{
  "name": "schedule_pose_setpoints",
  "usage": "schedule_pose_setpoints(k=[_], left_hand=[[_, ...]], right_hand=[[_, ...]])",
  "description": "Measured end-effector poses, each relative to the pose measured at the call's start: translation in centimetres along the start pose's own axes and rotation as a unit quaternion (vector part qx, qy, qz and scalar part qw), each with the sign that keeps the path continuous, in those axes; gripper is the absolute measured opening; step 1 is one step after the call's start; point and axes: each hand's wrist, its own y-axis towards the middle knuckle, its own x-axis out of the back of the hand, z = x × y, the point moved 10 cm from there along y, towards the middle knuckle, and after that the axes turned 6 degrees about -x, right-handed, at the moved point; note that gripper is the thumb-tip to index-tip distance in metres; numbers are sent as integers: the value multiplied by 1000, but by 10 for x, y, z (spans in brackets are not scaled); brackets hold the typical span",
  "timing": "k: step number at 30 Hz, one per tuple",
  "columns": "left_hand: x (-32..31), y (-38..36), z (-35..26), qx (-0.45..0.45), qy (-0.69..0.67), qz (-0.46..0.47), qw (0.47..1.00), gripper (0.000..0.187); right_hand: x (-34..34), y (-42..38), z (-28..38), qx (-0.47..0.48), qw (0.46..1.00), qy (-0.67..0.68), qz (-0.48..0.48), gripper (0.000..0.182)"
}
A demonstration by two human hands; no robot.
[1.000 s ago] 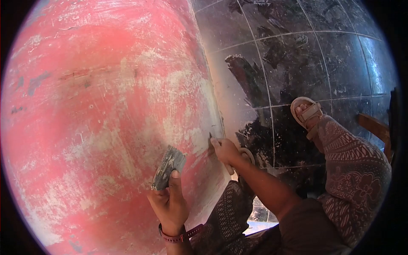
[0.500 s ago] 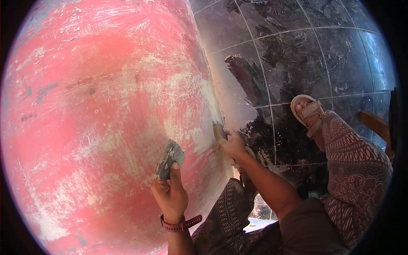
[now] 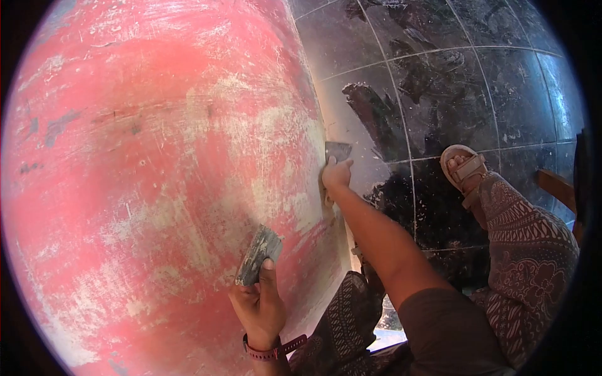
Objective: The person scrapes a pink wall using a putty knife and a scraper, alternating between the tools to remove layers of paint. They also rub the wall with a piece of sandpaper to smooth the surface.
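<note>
My left hand [image 3: 258, 313], with a dark red band at its wrist, pinches a flat grey scraper [image 3: 259, 254] between thumb and fingers. Pale residue smears the scraper, which is held up in front of the patchy pink wall [image 3: 157, 188]. At the foot of that wall my right hand [image 3: 337, 174] grips a putty knife [image 3: 338, 150]. Its wide grey blade lies low over the pale dust on the floor, pointing away from me. The knife's handle is mostly hidden under my palm.
Black floor tiles [image 3: 439, 88] with light grout lines spread to the right, coated in patches of pale dust. My sandalled foot [image 3: 464, 166] rests on them. A wooden piece [image 3: 555, 183] stands at the far right.
My right hand has moved forward along the wall's foot with the putty knife, from beside my near foot onto the dusty strip. My left hand still holds its scraper, slightly lower in view.
</note>
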Motion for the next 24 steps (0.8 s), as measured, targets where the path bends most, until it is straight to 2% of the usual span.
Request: schedule_pose_setpoints(k=[4, 7, 13, 17, 20, 23, 24], left_hand=[[-1, 1, -5, -30, -59, -10, 998, 23], [-2, 3, -2, -59, -80, -4, 995, 23], [1, 0, 1, -17, -62, -3, 998, 23], [0, 1, 0, -45, -68, -2, 997, 24], [-3, 0, -3, -41, -70, 7, 997, 24], [0, 0, -3, -40, -77, -1, 996, 25], [0, 0, -4, -45, -81, -5, 996, 26]], right_hand=[[-5, 3, 17, -35, 999, 8, 9, 63], [-7, 0, 16, -14, 999, 30, 23, 68], [-1, -9, 18, -34, 998, 45, 39, 72], [-14, 5, 10, 13, 996, 58, 68, 77], [-6, -1, 16, 1, 1000, 14, 20, 73], [-2, -3, 22, -41, 998, 31, 28, 72], [-4, 1, 23, -20, 999, 34, 31, 72]])
